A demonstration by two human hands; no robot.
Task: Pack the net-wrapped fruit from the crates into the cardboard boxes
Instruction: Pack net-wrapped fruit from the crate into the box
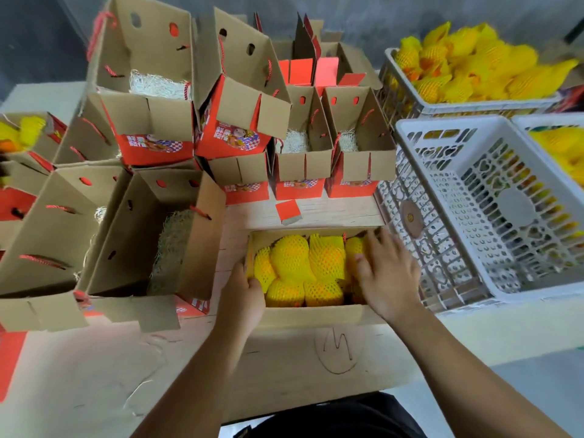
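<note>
while both hands work inside the near cardboard box (316, 314), the net-wrapped fruit (303, 267) fills the space between them, packed tight, in what look like two rows. left hand (245, 290) sits at the box's left wall, fingers curled round the leftmost fruit (264, 270), seemingly tucking it in. right hand (387, 273) lies flat with fingers spread, pressing the rightmost fruit (354, 251) at the right wall. long axes of the far-row fruit run away from the person, net ends pointing at the far wall. judgement: box looks full, so this is settling, not adding. next fruit would come from the crates: the empty white crate (493, 197) is just right of the right hand, the full crate (467, 74) beyond it, far right. right hand is nearer. open boxes with shredded filler (177, 245) stand left of the left hand.
</note>
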